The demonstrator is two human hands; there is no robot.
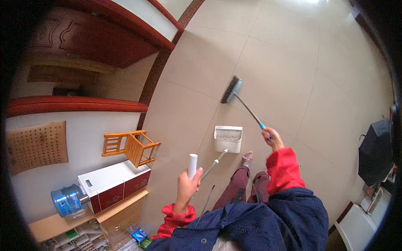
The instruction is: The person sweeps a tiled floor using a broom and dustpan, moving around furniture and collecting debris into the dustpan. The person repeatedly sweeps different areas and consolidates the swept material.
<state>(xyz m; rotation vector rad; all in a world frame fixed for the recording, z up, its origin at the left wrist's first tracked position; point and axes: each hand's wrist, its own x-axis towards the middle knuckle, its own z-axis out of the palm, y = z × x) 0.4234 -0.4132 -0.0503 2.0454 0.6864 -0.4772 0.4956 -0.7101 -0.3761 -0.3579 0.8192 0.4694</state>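
Note:
My left hand grips the white handle end of a long-handled dustpan. The white pan rests on the tiled floor in front of my feet, its mouth facing away from me, with greyish dirt visible inside. My right hand is closed around the handle of a broom. The broom's blue-grey head with dark bristles lies beyond the pan, apart from it, its bristles turned to the left. Whether the bristles touch the floor is hard to tell.
To the left a small wooden chair stands against the wall, beside a water dispenser with a blue bottle. Shelving fills the lower left. A dark open umbrella is at the right edge, above a white appliance-like object.

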